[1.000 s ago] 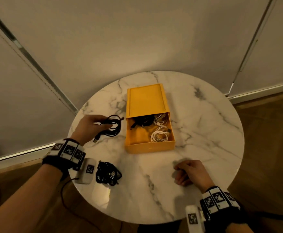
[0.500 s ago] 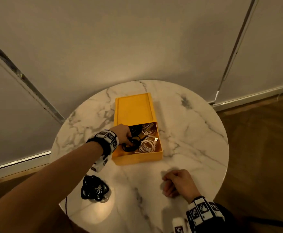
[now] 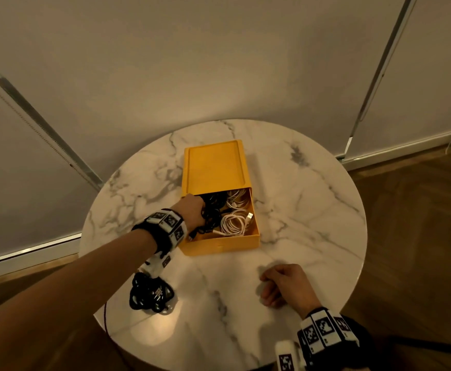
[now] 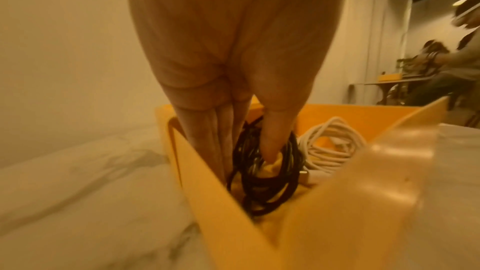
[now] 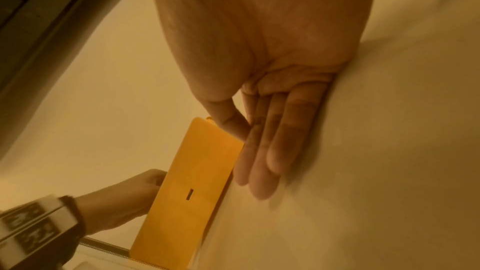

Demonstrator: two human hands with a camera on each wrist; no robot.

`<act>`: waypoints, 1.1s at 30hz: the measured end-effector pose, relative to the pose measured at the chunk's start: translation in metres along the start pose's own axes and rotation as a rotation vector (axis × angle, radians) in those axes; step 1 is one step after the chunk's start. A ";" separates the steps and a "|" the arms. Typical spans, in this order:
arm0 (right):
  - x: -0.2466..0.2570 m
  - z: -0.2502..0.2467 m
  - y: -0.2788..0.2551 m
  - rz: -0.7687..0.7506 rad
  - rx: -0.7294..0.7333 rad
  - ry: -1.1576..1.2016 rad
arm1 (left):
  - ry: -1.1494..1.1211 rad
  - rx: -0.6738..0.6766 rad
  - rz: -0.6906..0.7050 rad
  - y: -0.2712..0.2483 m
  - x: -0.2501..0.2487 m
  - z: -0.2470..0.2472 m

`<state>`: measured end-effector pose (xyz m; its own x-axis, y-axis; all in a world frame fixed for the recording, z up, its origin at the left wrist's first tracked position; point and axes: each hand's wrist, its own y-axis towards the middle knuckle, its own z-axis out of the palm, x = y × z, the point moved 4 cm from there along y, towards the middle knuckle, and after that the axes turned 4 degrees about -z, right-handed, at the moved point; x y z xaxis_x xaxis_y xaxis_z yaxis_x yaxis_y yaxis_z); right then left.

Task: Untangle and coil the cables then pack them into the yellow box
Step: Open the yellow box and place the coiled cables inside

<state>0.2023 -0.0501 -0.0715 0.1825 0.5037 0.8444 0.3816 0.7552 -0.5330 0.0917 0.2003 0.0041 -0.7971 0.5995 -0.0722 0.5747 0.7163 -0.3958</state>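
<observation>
Beside white cables (image 3: pixel 234 222), left hand (image 3: pixel 192 213) grips black coil (image 4: pixel 262 174)

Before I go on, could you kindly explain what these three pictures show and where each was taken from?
No machine here: a person wears one camera on the head and one on each wrist. The head view looks down on a round marble table with a yellow box, its lid slid partly back. White cables lie inside. The left hand reaches in, fingers and thumb around a black cable coil, as the left wrist view shows. The right hand rests on the table holding nothing. Another black cable bundle waits near the edge.
</observation>
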 end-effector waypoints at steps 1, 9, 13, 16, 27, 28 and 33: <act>0.000 0.000 0.000 -0.002 0.001 -0.002 | -0.011 -0.036 0.022 -0.005 0.003 -0.003; 0.000 0.002 0.002 -0.014 0.014 -0.044 | -0.083 -0.266 0.175 -0.038 0.013 -0.004; 0.002 0.001 -0.001 -0.015 0.006 -0.023 | -0.243 -0.202 0.157 -0.013 -0.009 0.002; 0.000 0.001 -0.001 -0.010 0.002 -0.017 | -0.230 -0.197 0.141 0.006 -0.022 0.004; -0.001 0.001 -0.001 -0.012 -0.011 -0.010 | -0.001 -0.285 0.053 0.014 -0.018 0.010; 0.000 0.001 -0.002 -0.015 -0.011 -0.011 | -0.020 -0.289 0.053 0.013 -0.016 0.010; -0.001 0.001 -0.002 -0.033 -0.007 -0.033 | -0.140 -0.322 0.019 -0.008 -0.001 0.000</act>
<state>0.2008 -0.0512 -0.0713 0.1395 0.4921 0.8593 0.3932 0.7689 -0.5041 0.0880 0.1944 0.0071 -0.7909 0.5748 -0.2101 0.6005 0.7950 -0.0858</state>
